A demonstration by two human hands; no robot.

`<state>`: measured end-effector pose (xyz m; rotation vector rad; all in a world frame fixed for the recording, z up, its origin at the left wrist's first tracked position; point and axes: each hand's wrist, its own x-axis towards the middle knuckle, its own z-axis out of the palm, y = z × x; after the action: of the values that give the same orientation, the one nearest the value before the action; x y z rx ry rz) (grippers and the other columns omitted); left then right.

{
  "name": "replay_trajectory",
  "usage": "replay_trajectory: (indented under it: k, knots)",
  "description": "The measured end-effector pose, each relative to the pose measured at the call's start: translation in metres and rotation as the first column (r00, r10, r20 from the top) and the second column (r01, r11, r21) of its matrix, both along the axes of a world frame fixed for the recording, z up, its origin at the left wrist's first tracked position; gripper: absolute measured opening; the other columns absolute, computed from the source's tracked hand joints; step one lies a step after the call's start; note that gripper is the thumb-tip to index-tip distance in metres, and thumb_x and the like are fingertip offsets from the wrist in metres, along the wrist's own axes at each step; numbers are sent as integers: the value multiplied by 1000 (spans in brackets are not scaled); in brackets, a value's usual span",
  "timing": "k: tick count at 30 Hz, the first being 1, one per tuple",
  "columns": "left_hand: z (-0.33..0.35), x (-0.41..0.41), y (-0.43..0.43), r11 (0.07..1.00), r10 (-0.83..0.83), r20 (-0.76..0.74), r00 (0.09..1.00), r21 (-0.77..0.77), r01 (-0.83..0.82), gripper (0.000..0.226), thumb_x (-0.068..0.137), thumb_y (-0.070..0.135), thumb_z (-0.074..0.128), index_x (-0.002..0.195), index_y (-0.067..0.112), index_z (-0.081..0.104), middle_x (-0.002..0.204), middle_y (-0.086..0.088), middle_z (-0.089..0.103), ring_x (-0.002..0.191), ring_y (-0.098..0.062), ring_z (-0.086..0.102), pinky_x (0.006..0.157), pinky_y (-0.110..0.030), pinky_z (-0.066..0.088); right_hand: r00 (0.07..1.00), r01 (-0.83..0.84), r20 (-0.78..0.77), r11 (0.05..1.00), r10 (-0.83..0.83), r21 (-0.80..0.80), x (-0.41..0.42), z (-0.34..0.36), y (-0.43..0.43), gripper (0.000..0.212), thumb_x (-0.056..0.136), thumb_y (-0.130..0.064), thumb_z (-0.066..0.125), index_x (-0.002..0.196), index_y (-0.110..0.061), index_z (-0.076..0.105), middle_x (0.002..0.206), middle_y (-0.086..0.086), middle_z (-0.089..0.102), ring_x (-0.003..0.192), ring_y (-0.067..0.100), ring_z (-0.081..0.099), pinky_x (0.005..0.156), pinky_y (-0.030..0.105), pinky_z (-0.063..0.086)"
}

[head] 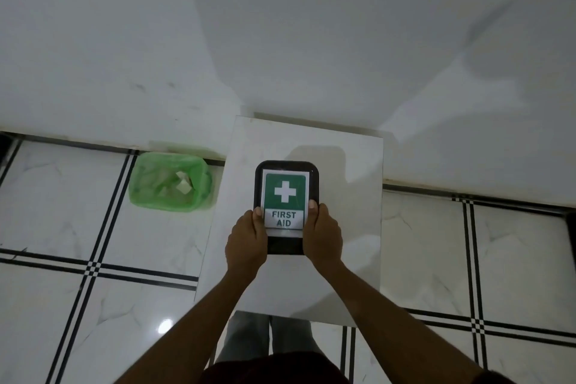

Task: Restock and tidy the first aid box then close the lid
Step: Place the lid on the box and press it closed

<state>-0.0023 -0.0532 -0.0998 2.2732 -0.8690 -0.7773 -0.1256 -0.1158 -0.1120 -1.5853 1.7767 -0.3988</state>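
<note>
At about nine o'clock from the box, on the marble-patterned floor tiles with black line borders (78,227), stands a bin lined with a translucent green plastic bag (170,185) holding a few pale paper scraps, well apart from the work. Moving right, the left hand (246,240) clasps the near-left edge of the black rounded-rectangular plastic first aid box (285,246), its thumb laid over the lid rim and its other fingers wrapped out of sight along the side, so I cannot tell how they are spread. The box rests near the middle of the small white square tabletop (349,227), its lid, which carries a green-and-white "FIRST AID" label with a white cross (284,196), lying flat on top. At three o'clock on the box, the right hand (322,235) mirrors the grip, thumb on the rim, remaining fingers hidden. The step appears to be seating the lid; to do it well, press evenly with both thumbs, working along the rim toward twelve o'clock, while the hidden fingers brace the base so the box does not slide. Whether the far edge is fully seated cannot be told from here.
</note>
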Motion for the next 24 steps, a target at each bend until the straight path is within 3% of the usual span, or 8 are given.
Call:
replay_trajectory:
  k: [2,5,9,15,19,21,22,24]
  knots:
    - [8,4,-12,997,73,-25,997,6,-72,42,98,43,28,76,12,46,68,-3,56,63,-21,57,54,-30,42,999,6,31,1000,-7,30,-1,5,-9,38,98,-44,32,80,-14,46,72,1,60,65,18,60,53,25,47]
    - [18,8,-46,975,219,-62,974,53,-216,48,98,49,24,84,10,47,71,1,52,66,-17,52,63,-32,38,968,200,135,975,-211,95,10,13,-31,44,98,-45,36,80,-7,47,67,-1,53,59,13,54,50,22,37]
    - [12,10,-69,966,258,-102,961,26,-257,58,97,52,20,86,8,56,79,-2,60,75,-21,56,68,-32,39,890,350,252,924,-380,155,27,12,-44,43,98,-45,37,79,-7,44,67,-2,54,61,12,57,54,25,45]
    - [0,14,-70,975,215,-47,975,-53,-218,54,99,45,24,75,10,57,67,-3,60,64,-20,58,61,-29,42,915,324,232,943,-332,69,29,2,-43,45,99,-40,37,70,-8,51,60,-5,56,55,6,55,49,18,42]
    - [1,14,-73,980,195,13,981,-32,-194,42,100,38,28,73,12,49,65,-1,55,67,-27,59,54,-28,38,935,307,169,950,-312,56,30,-1,-47,45,100,-41,33,73,-14,57,65,-7,60,62,10,60,55,23,49]
    - [3,12,-75,987,152,40,988,-52,-150,30,100,32,29,86,11,47,80,-5,55,82,-29,59,61,-35,47,941,284,177,957,-289,55,29,1,-46,43,99,-42,31,77,-15,54,70,-3,60,66,16,61,58,26,52]
    - [2,11,-75,992,109,61,992,-65,-105,24,100,26,30,100,10,48,97,-10,57,98,-30,55,74,-44,52,948,260,182,965,-262,35,29,3,-45,41,99,-43,30,80,-14,51,75,1,60,70,20,61,60,29,53]
    - [1,12,-76,997,-42,146,988,-54,51,44,97,13,31,141,11,30,144,-16,39,139,-33,27,99,-52,43,984,162,96,982,-153,-93,32,7,-42,35,98,-41,30,101,-12,49,97,8,59,90,25,60,70,36,56]
